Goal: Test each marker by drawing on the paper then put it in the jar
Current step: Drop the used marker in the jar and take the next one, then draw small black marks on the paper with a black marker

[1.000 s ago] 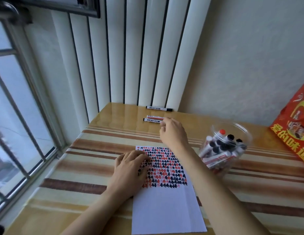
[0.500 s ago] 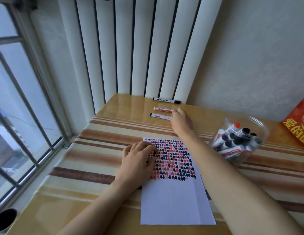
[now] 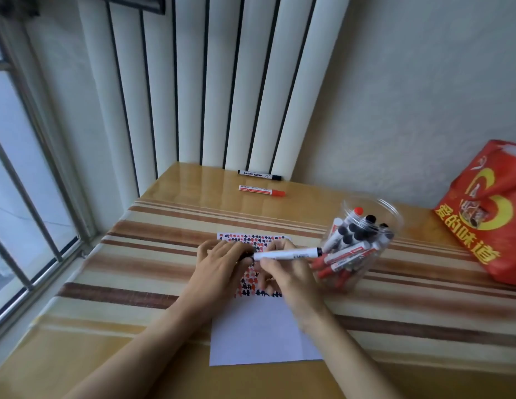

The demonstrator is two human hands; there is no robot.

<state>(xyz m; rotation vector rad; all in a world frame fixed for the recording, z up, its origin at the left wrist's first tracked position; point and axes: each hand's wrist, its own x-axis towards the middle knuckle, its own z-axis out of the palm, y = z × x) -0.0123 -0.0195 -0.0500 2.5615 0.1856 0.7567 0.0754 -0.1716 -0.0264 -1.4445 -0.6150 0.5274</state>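
A white marker with a black cap lies level above the paper, held by both hands. My right hand grips its barrel; my left hand holds the black cap end. The paper's upper half is filled with rows of red and black marks. A clear plastic jar stands right of the paper, holding several red and black markers. A red marker and a black marker lie at the table's far edge.
A red printed bag stands at the right against the wall. Vertical white blinds hang behind the table. A barred window runs along the left side. The striped tablecloth covers the table.
My right hand picked one marker from the far row, brought it back over the paper, and my left hand lifted off the paper to take its cap end. Two markers stay at the far edge.
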